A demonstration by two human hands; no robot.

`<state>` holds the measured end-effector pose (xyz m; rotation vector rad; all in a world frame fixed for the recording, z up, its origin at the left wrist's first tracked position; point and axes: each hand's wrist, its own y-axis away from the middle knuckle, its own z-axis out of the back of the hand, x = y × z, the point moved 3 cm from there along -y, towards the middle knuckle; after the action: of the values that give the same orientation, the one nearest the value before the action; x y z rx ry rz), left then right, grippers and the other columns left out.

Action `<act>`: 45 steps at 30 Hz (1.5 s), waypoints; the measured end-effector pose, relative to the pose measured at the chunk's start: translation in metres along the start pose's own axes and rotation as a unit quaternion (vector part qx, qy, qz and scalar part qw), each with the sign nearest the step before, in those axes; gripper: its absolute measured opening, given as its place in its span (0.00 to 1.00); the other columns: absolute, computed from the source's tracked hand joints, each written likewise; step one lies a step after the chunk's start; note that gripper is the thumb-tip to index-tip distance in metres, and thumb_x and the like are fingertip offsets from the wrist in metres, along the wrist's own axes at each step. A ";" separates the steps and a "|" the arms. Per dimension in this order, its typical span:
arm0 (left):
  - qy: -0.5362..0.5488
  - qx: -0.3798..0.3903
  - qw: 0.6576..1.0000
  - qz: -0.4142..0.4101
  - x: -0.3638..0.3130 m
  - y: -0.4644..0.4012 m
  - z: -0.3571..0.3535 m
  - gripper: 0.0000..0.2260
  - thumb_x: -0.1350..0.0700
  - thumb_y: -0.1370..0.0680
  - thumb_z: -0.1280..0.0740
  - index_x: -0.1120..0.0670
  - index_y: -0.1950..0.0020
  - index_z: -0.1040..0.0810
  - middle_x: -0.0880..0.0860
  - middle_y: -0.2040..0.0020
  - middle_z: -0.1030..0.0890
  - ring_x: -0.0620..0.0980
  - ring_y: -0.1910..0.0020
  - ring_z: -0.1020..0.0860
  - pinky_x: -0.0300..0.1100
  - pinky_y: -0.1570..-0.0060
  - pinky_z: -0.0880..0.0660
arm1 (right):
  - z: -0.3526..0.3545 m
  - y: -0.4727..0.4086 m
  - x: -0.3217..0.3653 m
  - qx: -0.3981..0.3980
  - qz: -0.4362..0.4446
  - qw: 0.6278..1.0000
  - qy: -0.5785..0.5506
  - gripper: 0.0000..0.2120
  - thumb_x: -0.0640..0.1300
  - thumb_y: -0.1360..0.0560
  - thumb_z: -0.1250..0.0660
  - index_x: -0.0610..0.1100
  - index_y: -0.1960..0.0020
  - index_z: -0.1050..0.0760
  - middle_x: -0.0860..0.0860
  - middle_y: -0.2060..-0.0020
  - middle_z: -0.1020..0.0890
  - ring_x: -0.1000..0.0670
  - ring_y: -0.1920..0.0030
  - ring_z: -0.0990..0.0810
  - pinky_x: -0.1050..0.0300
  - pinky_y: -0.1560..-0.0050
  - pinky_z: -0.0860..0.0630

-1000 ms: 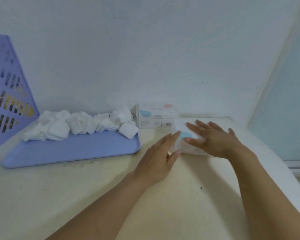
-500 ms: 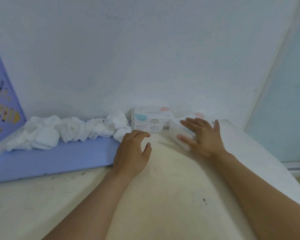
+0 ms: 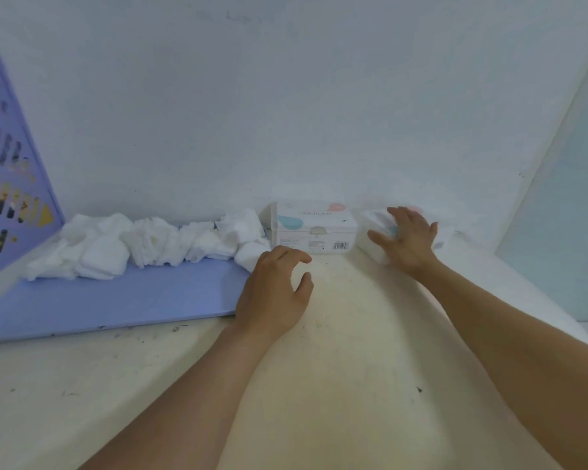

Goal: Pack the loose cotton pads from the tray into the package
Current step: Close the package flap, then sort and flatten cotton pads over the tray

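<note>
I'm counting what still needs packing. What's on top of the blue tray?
Loose cotton pads are heaped along the far edge of the blue tray. The left hand covers its near right corner, so anything there is hidden.

My tray (image 3: 116,303) looks like smooth matt plastic; the cotton pads (image 3: 143,244) on it are soft and fluffy. The box (image 3: 314,228) is printed cardboard, the package (image 3: 375,228) thin, slightly glossy film. The tabletop (image 3: 336,385) is matt and scuffed.
</note>
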<state>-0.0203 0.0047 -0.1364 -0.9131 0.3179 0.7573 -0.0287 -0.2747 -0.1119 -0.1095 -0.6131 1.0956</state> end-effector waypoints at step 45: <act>0.094 0.074 0.992 0.028 -0.004 0.008 0.007 0.23 0.42 0.24 0.37 0.46 0.30 0.27 0.40 0.28 0.32 0.33 0.31 0.35 0.39 0.31 0.34 | 0.056 0.098 0.109 0.148 0.079 0.985 0.030 0.27 0.72 0.24 0.46 0.52 0.44 0.22 0.53 0.51 0.19 0.48 0.46 0.22 0.46 0.44 0.23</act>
<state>-0.0297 0.0121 -0.1347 -0.8399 0.5615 0.6912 -0.1014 -0.1471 -0.0576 0.0680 -0.3859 1.3211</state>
